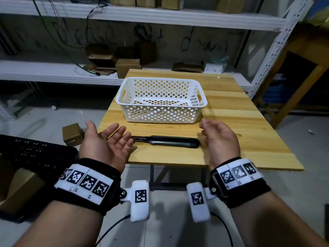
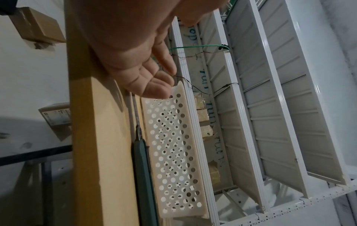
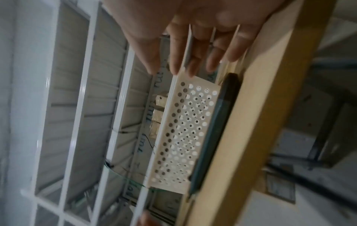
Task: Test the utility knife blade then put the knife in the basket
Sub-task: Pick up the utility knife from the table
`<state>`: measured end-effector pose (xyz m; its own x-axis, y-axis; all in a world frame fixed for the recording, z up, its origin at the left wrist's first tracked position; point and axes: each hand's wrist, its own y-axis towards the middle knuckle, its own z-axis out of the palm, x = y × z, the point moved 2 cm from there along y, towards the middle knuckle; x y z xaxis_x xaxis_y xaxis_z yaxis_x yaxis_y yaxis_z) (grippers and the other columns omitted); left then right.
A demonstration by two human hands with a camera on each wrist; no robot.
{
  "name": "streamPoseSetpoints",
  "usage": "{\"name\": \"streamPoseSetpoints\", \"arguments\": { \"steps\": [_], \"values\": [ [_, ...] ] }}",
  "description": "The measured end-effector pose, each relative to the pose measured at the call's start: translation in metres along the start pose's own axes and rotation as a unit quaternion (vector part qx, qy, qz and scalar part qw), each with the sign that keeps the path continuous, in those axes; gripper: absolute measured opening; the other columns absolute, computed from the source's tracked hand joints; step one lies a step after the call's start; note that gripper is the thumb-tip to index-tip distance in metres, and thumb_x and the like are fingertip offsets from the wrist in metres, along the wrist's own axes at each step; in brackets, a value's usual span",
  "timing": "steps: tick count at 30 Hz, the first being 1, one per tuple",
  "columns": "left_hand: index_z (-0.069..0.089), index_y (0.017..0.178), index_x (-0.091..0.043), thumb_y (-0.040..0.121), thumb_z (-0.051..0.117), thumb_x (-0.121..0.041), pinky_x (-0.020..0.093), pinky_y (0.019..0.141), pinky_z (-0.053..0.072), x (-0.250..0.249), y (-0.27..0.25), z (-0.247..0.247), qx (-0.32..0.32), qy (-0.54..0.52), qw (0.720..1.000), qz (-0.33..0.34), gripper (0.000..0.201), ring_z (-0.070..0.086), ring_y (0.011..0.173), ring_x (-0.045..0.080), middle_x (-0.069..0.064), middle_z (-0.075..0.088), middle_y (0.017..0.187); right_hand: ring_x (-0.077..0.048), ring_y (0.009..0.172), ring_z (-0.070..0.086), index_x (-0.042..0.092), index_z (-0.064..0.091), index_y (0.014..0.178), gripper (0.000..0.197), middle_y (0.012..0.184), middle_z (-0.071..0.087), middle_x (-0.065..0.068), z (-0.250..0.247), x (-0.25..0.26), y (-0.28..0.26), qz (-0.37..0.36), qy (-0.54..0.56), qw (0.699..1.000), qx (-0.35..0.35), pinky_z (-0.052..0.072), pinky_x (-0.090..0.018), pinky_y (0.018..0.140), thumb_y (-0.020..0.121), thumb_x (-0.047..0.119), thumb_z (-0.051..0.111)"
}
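A dark utility knife (image 1: 167, 140) lies flat on the wooden table (image 1: 240, 132), lengthwise left to right, between my two hands. Behind it stands a white perforated basket (image 1: 161, 99) with nothing in it. My left hand (image 1: 108, 139) hovers palm up at the table's left edge, fingers straight, their tips just short of the knife's left end. My right hand (image 1: 219, 136) hovers past the knife's right end, fingers relaxed, holding nothing. Both wrist views show the knife (image 2: 142, 175) (image 3: 216, 126) beside the basket (image 2: 173, 152) (image 3: 185, 134), beyond the straight fingers (image 2: 152, 85) (image 3: 195, 58).
White metal shelving (image 1: 142, 16) with cardboard boxes (image 1: 127, 66) runs behind the table. A small cardboard box (image 1: 72, 133) sits on the floor at the left, near a black perforated crate (image 1: 33, 152). A wooden frame (image 1: 302, 68) stands at the right.
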<state>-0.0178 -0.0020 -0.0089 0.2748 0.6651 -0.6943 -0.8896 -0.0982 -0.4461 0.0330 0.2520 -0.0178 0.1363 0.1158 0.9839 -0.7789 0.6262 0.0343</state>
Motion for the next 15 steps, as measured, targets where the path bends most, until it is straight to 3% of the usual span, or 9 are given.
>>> {"name": "streamPoseSetpoints", "arguments": {
  "steps": [3,7,11,15],
  "values": [
    [0.068,0.110,-0.009,0.103,0.034,-0.072,0.040,0.081,0.055,0.001,0.002,0.001,0.001,-0.006,1.000,-0.015,0.072,0.068,0.099,0.028,0.013,0.071,0.113,-0.011,0.107,0.067,0.021,0.072,0.116,0.032,0.114,0.074,0.005,0.004,-0.003,0.001,-0.004,-0.157,0.984,0.084,0.055,-0.019,0.084,0.086,0.031,0.078],
    [0.068,0.108,-0.011,0.103,0.036,-0.071,0.038,0.078,0.055,0.002,0.002,-0.002,-0.004,-0.010,1.000,0.002,0.068,0.067,0.093,0.026,0.011,0.071,0.109,-0.016,0.122,0.059,0.036,0.066,0.124,0.059,0.126,0.067,0.012,0.007,-0.016,-0.006,-0.056,-0.372,0.914,0.154,0.047,-0.045,0.107,0.072,0.063,0.073],
    [0.067,0.107,-0.012,0.103,0.037,-0.070,0.037,0.075,0.054,0.000,-0.002,-0.003,-0.012,-0.029,0.999,-0.003,0.065,0.067,0.090,0.025,0.009,0.070,0.106,-0.022,0.128,0.048,0.032,0.064,0.130,0.050,0.131,0.064,0.009,0.006,-0.013,-0.015,-0.106,-0.501,0.844,0.162,0.036,-0.047,0.111,0.083,0.046,0.074],
    [0.067,0.107,-0.011,0.103,0.038,-0.069,0.037,0.074,0.054,0.001,-0.012,-0.008,-0.013,-0.027,1.000,0.000,0.065,0.066,0.090,0.025,0.010,0.069,0.106,-0.022,0.118,0.054,0.029,0.072,0.118,0.035,0.116,0.069,0.010,0.001,-0.009,-0.021,-0.119,-0.505,0.844,0.138,0.041,-0.043,0.106,0.084,0.035,0.076]
  ]
}}
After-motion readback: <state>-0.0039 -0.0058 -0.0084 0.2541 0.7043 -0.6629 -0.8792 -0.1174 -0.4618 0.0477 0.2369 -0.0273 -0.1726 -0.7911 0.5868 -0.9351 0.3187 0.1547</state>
